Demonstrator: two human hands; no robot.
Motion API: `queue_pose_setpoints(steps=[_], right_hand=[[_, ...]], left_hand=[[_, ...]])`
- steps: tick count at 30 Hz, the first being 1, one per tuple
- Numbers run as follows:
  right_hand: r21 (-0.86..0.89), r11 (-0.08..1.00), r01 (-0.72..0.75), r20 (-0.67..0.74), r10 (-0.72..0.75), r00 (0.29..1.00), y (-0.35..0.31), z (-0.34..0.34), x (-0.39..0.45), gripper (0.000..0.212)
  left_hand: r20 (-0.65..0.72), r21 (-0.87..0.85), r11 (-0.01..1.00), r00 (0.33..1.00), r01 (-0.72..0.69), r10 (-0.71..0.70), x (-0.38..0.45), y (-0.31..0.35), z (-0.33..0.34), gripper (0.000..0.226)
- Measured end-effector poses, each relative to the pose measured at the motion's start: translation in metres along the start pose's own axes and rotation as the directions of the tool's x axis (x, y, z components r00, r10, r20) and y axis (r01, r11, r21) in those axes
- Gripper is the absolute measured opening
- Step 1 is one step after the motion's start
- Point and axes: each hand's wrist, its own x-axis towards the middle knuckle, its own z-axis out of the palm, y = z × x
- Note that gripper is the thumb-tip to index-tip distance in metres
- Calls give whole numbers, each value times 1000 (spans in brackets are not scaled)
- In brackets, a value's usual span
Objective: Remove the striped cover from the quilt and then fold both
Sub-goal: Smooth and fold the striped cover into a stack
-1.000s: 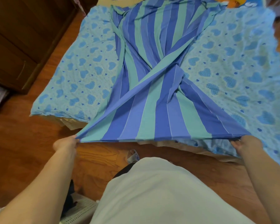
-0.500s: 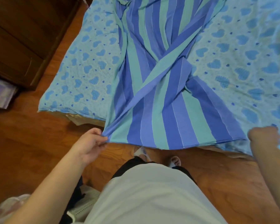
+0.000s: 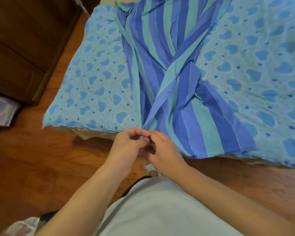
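Note:
The striped cover [image 3: 186,106], in blue and teal bands, lies twisted and bunched down the middle of the bed. Under it spreads light-blue heart-print bedding [image 3: 95,86]. My left hand [image 3: 126,147] and my right hand [image 3: 163,149] meet at the cover's near left corner, just off the bed's front edge. Both have curled fingers that pinch the fabric there. The cover's near right corner [image 3: 249,147] lies loose on the bed edge, with no hand on it.
A dark wooden cabinet [image 3: 24,48] stands at the left, close to the bed. Wood floor [image 3: 41,159] runs between it and me. A printed box [image 3: 2,111] sits on the floor at far left. My pale shirt fills the bottom of the view.
My right hand let go of the cover's right corner and crossed left to join my left hand. My left hand drew its corner inward. The stretched front edge went slack.

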Motion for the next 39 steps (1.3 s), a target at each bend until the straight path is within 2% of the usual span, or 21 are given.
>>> queue_pose_setpoints(steps=[2, 5, 8, 9, 10, 12, 13, 15, 16, 17, 18, 20, 23, 27, 30, 34, 36, 38, 39], right_hand=[[-113, 993, 16, -150, -32, 988, -5, -5, 3, 30], [-87, 995, 53, -290, -76, 954, -15, -27, 12, 24], [13, 999, 34, -349, -27, 937, -28, -52, 23, 44], [17, 999, 38, -377, -28, 926, -32, -61, 25, 50], [6, 999, 54, -403, -47, 914, -36, -69, 26, 53], [-5, 997, 81, -456, -74, 887, -44, -86, 27, 47], [-1, 997, 80, -478, -71, 876, -50, -94, 27, 39], [31, 998, 59, -498, -36, 866, -61, -106, 29, 20], [33, 998, 44, -502, -22, 865, -67, -111, 29, 14], [11, 999, 37, -519, -26, 855, -73, -116, 31, 15], [-33, 999, 35, -516, -47, 855, -77, -121, 29, 16], [-197, 980, -10, -552, -103, 828, -88, -129, 31, 13], [-355, 931, -86, -610, -162, 776, -109, -132, 35, 15], [-312, 936, -163, -761, -143, 633, -136, -125, 30, 16], [-232, 947, -221, -858, -92, 505, -152, -117, 29, 28], [-166, 941, -295, -905, -26, 425, -171, -102, 37, 40], [-147, 940, -307, -920, -16, 391, -177, -96, 43, 37], [-115, 944, -310, -947, -10, 321, -176, -93, 49, 28], [-87, 947, -308, -961, 2, 276, -175, -91, 51, 23]], left_hand=[[74, 53, 996, 995, -70, 66, -1, 8, -3, 25], [223, 148, 962, 955, -230, 195, 1, 36, -8, 24], [293, 166, 908, 899, -384, 327, 17, 61, -11, 31], [294, 255, 840, 865, -480, 406, 27, 66, -13, 34], [321, 355, 727, 807, -588, 495, 37, 70, -13, 36], [493, 452, 473, 654, -756, 574, 63, 80, -11, 49], [596, 440, 393, 590, -807, 544, 75, 90, -8, 56], [773, 363, 306, 468, -880, 428, 97, 117, 1, 67], [848, 304, 254, 382, -918, 367, 103, 131, 7, 72], [912, 236, 187, 283, -954, 297, 111, 147, 17, 76], [951, 188, 153, 219, -970, 218, 111, 158, 25, 79], [995, 85, 157, 92, -984, 40, 111, 187, 41, 73], [996, -69, 189, -78, -979, -38, 118, 222, 55, 44], [979, -164, 113, -176, -980, -105, 150, 248, 56, 27], [951, -235, 64, -243, -970, -190, 166, 260, 58, 25], [876, -449, -57, -426, -892, -228, 181, 258, 65, 20], [873, -474, -163, -437, -865, -215, 197, 255, 65, 29], [896, -438, -294, -387, -849, -218, 220, 255, 63, 36], [909, -410, -322, -352, -854, -224, 236, 256, 61, 36]])
